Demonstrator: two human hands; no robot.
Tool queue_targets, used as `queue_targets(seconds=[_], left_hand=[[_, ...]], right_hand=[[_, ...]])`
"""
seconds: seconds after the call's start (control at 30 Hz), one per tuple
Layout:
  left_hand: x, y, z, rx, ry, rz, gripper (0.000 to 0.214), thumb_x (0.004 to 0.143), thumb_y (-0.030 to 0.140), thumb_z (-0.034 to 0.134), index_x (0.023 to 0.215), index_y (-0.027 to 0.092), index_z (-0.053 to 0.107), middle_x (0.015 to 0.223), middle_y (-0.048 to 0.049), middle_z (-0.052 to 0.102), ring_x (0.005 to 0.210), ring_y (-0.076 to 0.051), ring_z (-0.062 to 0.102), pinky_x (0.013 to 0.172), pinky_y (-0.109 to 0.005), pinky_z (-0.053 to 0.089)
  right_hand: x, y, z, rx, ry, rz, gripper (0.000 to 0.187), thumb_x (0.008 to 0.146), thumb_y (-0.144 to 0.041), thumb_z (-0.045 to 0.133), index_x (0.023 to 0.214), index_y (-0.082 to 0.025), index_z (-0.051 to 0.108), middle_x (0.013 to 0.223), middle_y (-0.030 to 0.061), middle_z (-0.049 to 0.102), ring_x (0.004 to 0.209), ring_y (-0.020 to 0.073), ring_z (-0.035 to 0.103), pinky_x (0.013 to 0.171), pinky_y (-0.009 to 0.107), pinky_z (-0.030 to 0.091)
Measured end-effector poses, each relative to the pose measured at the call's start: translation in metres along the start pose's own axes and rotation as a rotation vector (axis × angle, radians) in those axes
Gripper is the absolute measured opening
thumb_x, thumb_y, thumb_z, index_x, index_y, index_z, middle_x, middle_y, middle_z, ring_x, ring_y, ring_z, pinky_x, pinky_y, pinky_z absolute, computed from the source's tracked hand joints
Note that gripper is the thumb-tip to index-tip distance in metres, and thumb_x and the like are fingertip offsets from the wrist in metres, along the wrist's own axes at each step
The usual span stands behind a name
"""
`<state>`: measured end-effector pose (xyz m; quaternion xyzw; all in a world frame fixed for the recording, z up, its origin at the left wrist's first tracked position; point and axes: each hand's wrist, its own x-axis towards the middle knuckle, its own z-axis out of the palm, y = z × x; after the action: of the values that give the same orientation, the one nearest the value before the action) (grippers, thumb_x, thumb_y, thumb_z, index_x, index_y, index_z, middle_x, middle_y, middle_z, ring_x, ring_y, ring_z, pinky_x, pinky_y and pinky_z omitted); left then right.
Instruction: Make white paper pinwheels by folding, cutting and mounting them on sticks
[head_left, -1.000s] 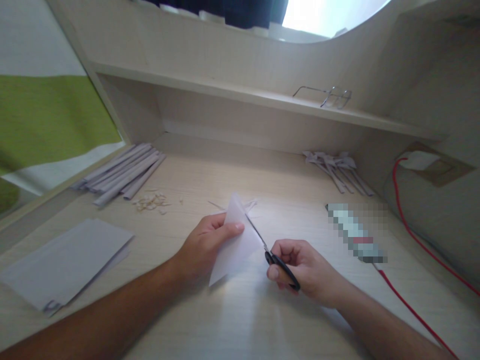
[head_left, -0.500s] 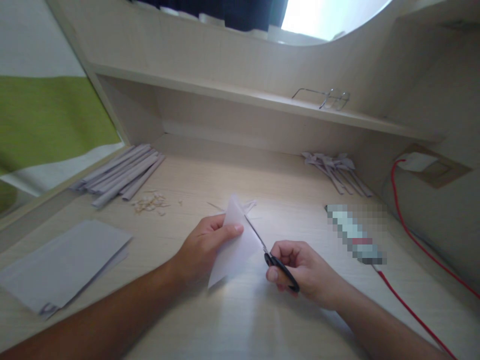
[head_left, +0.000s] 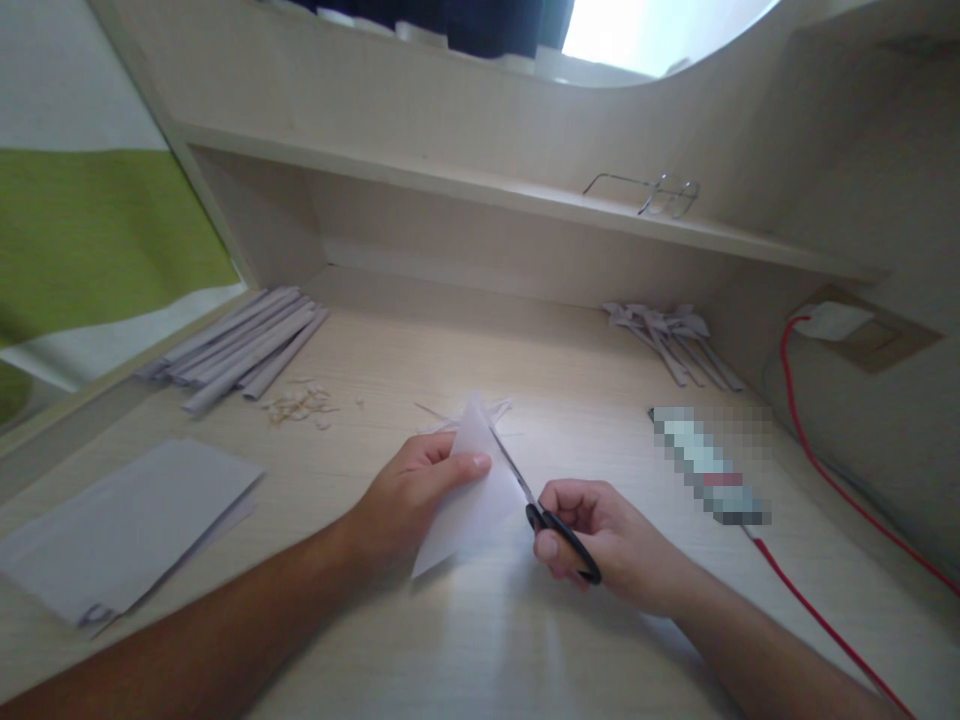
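My left hand (head_left: 424, 485) pinches a folded white sheet of paper (head_left: 469, 520), thumb on top, its pointed end aimed away from me. In my right hand (head_left: 592, 535) is a pair of black-handled scissors (head_left: 559, 535), fingers through the loops. The metal blades lie along the paper's right edge near the tip; whether they are cutting into it I cannot tell. Thin paper strips (head_left: 499, 410) lie on the desk just behind the paper, partly hidden by it.
Rolled paper sticks (head_left: 247, 345) lie at the back left, beside a pile of small scraps (head_left: 300, 402). White sheets (head_left: 135, 525) rest at the left. Paper shapes on sticks (head_left: 667, 335) lie back right. A phone (head_left: 709, 465) with a red cable (head_left: 817, 620) is at the right; eyeglasses (head_left: 667, 195) sit on the shelf.
The paper and my left hand have shifted very slightly to the right. The scissors stay at the paper's right edge, with their blades and handles looking slightly closer together.
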<state>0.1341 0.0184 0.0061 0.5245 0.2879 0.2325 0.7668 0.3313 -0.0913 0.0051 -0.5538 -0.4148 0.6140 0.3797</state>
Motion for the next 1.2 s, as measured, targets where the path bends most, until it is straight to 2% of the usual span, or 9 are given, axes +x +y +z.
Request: queue_targets(seconds=[0.37,0.47,0.67,0.97,1.2], left_hand=[[-0.0004,-0.0055,0.0014,-0.032,-0.117,-0.094,0.041,0.073,0.049,0.078,0.08,0.01,0.068,0.067,-0.0046,0.063,0.052,-0.011,0.053,0.049,-0.022,0.037],[-0.0011,-0.0055,0.001,-0.014,-0.096,-0.069,0.04,0.075,0.049,0.076,0.081,0.011,0.066,0.066,-0.0034,0.061,0.052,-0.011,0.051,0.049,-0.022,0.035],[-0.0001,0.0004,0.0,0.12,0.038,0.124,0.036,0.085,0.047,0.069,0.074,0.014,0.061,0.061,0.0023,0.05,0.052,-0.009,0.042,0.049,-0.023,0.031],[-0.0003,-0.0016,0.0013,0.115,0.068,0.112,0.036,0.084,0.048,0.069,0.071,0.016,0.056,0.06,0.0048,0.042,0.052,-0.009,0.038,0.048,-0.023,0.028],[0.0004,0.002,0.0003,0.164,0.054,0.144,0.037,0.084,0.048,0.067,0.069,0.016,0.056,0.061,0.0038,0.043,0.054,-0.01,0.039,0.05,-0.024,0.029]], right_hand=[[0.0012,0.0015,0.0015,0.037,-0.04,-0.033,0.039,0.069,-0.042,0.088,0.072,-0.017,0.058,0.057,-0.0045,0.056,0.048,0.0067,0.042,0.046,0.02,0.028],[0.0012,0.0026,0.0016,0.038,-0.04,-0.046,0.04,0.071,-0.044,0.087,0.072,-0.017,0.057,0.057,-0.0042,0.056,0.048,0.0068,0.042,0.046,0.02,0.027],[-0.0002,0.002,0.0024,0.041,-0.025,-0.059,0.038,0.073,-0.042,0.085,0.073,-0.017,0.056,0.059,-0.0039,0.057,0.049,0.0068,0.043,0.047,0.021,0.028],[0.0009,0.0035,0.0029,0.079,-0.006,-0.065,0.036,0.07,-0.036,0.086,0.07,-0.018,0.055,0.056,-0.0049,0.057,0.047,0.0058,0.04,0.045,0.02,0.027],[0.0032,0.0081,0.0024,0.04,0.018,-0.061,0.031,0.075,-0.033,0.082,0.071,-0.019,0.054,0.055,-0.0057,0.058,0.044,0.0056,0.038,0.042,0.019,0.026]])
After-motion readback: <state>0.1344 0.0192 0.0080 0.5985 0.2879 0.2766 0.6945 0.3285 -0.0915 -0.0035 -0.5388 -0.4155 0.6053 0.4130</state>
